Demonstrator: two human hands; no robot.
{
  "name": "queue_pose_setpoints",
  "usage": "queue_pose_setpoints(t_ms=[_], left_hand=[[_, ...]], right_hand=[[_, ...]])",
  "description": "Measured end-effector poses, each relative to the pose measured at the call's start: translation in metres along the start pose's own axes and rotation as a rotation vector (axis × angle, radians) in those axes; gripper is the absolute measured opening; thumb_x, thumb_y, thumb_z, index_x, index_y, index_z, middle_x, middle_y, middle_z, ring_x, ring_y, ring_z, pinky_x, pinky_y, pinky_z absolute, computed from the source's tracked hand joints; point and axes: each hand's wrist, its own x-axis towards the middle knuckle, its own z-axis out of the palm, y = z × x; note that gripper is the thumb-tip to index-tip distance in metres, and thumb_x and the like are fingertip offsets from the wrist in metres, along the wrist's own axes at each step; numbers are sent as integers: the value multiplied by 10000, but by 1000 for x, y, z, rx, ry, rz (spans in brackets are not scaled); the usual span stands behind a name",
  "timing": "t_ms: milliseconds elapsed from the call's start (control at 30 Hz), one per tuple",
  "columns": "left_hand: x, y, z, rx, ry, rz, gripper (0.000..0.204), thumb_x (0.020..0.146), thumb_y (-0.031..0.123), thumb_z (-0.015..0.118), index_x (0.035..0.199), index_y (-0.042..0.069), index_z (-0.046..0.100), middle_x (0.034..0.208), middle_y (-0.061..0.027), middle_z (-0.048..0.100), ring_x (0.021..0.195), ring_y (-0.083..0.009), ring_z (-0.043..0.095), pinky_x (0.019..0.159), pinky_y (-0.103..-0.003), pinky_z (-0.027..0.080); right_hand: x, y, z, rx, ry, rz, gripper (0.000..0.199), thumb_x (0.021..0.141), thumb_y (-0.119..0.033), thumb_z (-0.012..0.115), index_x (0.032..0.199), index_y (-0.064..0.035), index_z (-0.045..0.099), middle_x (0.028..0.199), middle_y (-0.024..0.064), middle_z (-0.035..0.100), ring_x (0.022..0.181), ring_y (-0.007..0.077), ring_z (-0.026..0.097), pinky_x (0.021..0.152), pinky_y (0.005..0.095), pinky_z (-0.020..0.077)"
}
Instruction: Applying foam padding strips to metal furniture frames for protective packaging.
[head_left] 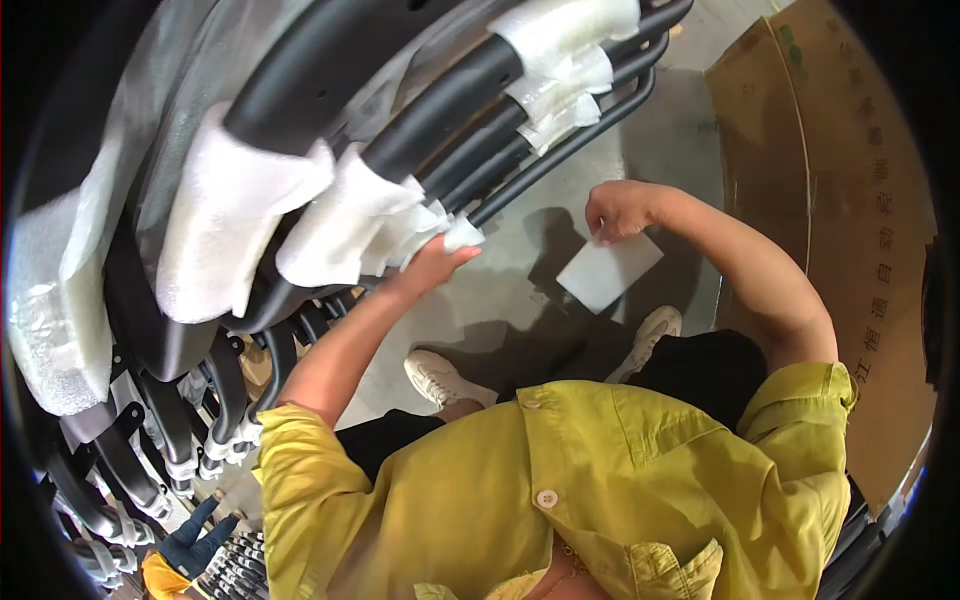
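My right hand [622, 211] pinches the edge of a white, flat foam sheet [610, 272], which hangs above the grey floor. My left hand [436, 266] is closed round a small white foam wrap [463, 236] on the lower end of a thin black tube [560, 150]. Its thumb shows, while the other fingers are mostly hidden behind the wrap. Beside it, several curved black tubes [445, 108] stand in a row, with larger white foam wraps [330, 225] round their bends and more foam at their upper ends.
A tall cardboard box [765, 150] stands on the right. More black curved frames [175, 415] with foam wraps crowd the left side. My white shoes [440, 380] are on the grey floor [520, 300]. Another person in a yellow top [163, 577] is at the lower left.
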Motion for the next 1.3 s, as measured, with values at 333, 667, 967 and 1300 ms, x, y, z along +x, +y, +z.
queue_pose_setpoints(t_ms=[333,667,967,1300], left_hand=[[-11,22,5,67,45,-151,608,693,371,633,1123,2,412,1021,-215,515,959,-340,492,845,-387,369],[-20,101,-7,94,123,464,668,707,202,631,1228,-34,287,1250,-217,332,1148,-338,342,958,-386,282],[41,134,23,-1549,-85,-250,231,788,139,590,949,-19,543,916,-72,590,793,-113,556,727,-248,435],[52,167,44,-1621,63,-258,254,789,166,600,952,-20,544,910,-82,588,794,-127,556,725,-262,438]], right_hand=[[-16,12,9,42,161,19,190,632,-158,634,740,-8,595,719,136,591,708,251,566,619,337,440],[-48,-3,2,87,352,-230,165,641,-91,589,791,-24,596,767,128,597,740,257,564,663,334,436],[-72,37,19,1238,712,-90,370,783,-338,587,1016,-61,514,867,39,577,754,104,542,672,239,438],[-70,36,105,1526,279,-236,251,796,-223,585,987,-62,553,905,27,584,822,118,559,680,236,447]])
